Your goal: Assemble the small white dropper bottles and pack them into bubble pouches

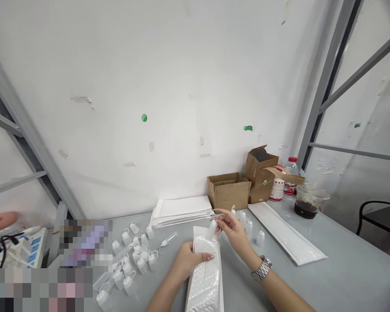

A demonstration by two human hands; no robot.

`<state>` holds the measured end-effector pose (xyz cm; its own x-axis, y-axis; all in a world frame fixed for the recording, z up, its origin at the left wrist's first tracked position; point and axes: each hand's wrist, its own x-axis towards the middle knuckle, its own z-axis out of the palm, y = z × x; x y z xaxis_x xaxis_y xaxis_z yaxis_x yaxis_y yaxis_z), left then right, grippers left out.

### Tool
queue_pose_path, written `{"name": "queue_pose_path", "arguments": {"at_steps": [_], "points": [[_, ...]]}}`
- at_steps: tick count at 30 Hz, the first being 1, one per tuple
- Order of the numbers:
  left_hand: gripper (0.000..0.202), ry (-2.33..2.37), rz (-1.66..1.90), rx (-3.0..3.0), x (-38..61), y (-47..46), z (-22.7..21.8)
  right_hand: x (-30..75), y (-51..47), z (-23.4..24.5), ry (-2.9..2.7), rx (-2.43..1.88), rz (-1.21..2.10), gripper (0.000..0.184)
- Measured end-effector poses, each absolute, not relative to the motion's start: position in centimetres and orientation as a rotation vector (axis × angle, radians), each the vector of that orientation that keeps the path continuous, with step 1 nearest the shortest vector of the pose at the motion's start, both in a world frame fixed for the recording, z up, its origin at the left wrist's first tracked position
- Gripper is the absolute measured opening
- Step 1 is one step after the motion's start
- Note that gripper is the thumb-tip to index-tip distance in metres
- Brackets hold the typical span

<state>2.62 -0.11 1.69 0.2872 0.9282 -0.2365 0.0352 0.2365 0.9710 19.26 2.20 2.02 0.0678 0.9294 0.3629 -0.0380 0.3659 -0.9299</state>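
My left hand [187, 260] is closed round a white bubble mailer [204, 284], its thumb lying across the front. The mailer stands nearly upright, and its upper end faces away from me. At that end, my right hand [233, 229] pinches a small white plastic squeeze bottle [212, 229] between thumb and fingers. The bottle's lower part overlaps the mailer's mouth; how far it is inside I cannot tell. Several similar squeeze bottles [142, 263] with looped caps are spread on the table left of my left hand. A few more bottles [260, 238] stand beyond my right wrist.
A stack of white mailers [182, 211] lies against the wall. Beside it are an open cardboard box [229, 193] and a brown paper bag [263, 182]. Farther right are a long flat mailer [289, 234], a plastic bowl with dark contents [307, 206] and a red-capped bottle [291, 177].
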Motion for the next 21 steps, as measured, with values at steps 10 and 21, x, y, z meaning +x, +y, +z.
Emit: {"name": "queue_pose_path", "arguments": {"at_steps": [10,21], "points": [[0.031,1.164,0.844,1.237,2.7,0.8,-0.3,19.4,2.6,1.7,-1.406,-0.998,1.022,0.026],[0.051,1.042,0.935,1.126,2.7,1.1,-0.2,20.1,3.2,1.0,-1.349,-1.084,1.163,0.032]]}}
